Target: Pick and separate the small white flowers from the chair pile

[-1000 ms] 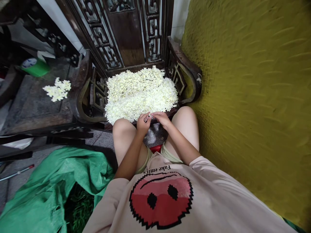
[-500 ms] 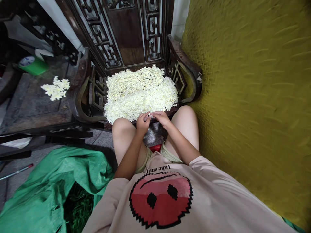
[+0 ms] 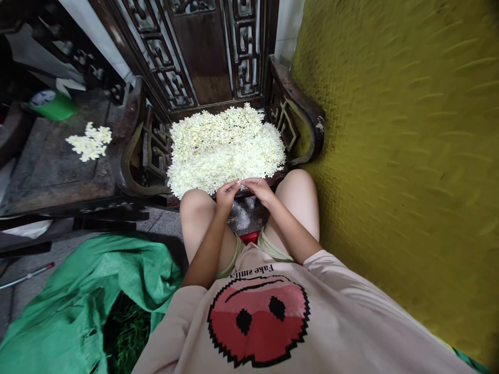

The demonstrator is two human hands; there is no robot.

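Observation:
My left hand (image 3: 226, 195) and my right hand (image 3: 258, 189) meet fingertip to fingertip between my knees. Both are closed in a pinch, and a tiny white bit, apparently a white flower (image 3: 240, 184), shows where the fingertips touch; most of it is covered by the fingers. Just beyond them, a thick spread of white and pale yellow flowers (image 3: 226, 148) covers the seat of a dark carved wooden chair (image 3: 210, 49). The hands are at the near edge of this pile.
Left of the chair, a dark wooden table (image 3: 42, 156) carries a small cluster of flowers (image 3: 90, 142) and a green round container (image 3: 54, 105). A green sack (image 3: 128, 254) with dark green stuff inside lies at lower left. A yellow textured sheet (image 3: 390, 156) stands along the right.
My left hand has turned slightly and its fingers have drawn closer together, its fingertips meeting those of my right hand. The right hand and the flower pile are nearly unchanged.

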